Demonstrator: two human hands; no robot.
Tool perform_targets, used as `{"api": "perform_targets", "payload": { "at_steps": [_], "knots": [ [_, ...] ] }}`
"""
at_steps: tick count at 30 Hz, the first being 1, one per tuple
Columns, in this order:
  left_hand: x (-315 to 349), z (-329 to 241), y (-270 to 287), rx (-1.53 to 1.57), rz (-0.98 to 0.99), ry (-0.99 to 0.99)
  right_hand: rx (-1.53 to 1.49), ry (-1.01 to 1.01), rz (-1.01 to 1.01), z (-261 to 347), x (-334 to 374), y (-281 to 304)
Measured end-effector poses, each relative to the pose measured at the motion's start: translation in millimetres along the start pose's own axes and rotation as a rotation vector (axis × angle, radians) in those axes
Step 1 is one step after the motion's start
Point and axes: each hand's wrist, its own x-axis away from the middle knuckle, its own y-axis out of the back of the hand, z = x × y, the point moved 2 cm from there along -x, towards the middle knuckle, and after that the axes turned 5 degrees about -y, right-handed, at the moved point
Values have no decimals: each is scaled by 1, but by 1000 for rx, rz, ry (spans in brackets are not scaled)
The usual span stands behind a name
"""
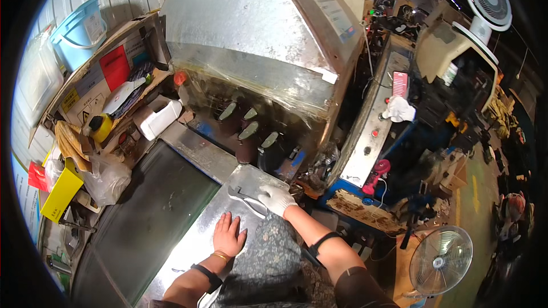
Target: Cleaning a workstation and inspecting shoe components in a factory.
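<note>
My left hand (229, 236) is bare and lies flat on the shiny metal tabletop (191, 245), fingers spread, with nothing in it. Across from it, my right hand (277, 199) wears a white glove and rests at the far end of the table with its fingers stretched out. Just left of the glove is a pair of pliers (249, 199) with pale handles; whether the fingertips touch it I cannot tell. Beyond both hands, several dark shoe-shaped pieces (249, 131) with grey-green upper faces stand under a large metal hood (240, 28).
A dark conveyor belt (151, 211) runs along the left. Beside it are a yellow box (60, 191), a white container (157, 117) and a cluttered shelf under a blue bucket (80, 31). To the right stand a control panel (371, 131) with buttons and a floor fan (439, 261).
</note>
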Motion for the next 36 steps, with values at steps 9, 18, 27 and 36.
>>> {"api": "perform_targets", "payload": {
  "at_steps": [9, 18, 27, 36],
  "knots": [
    [1, -5, 3, -33, -63, -27, -261, 21, -198, -12, 205, 3],
    [96, -9, 19, 278, 223, -253, -241, 15, -504, 0, 252, -28],
    [232, 23, 125, -247, 156, 372, 133, 287, -468, 62, 242, -7],
    [174, 24, 85, 145, -47, 181, 164, 393, -175, 105, 143, -24]
  ]
}}
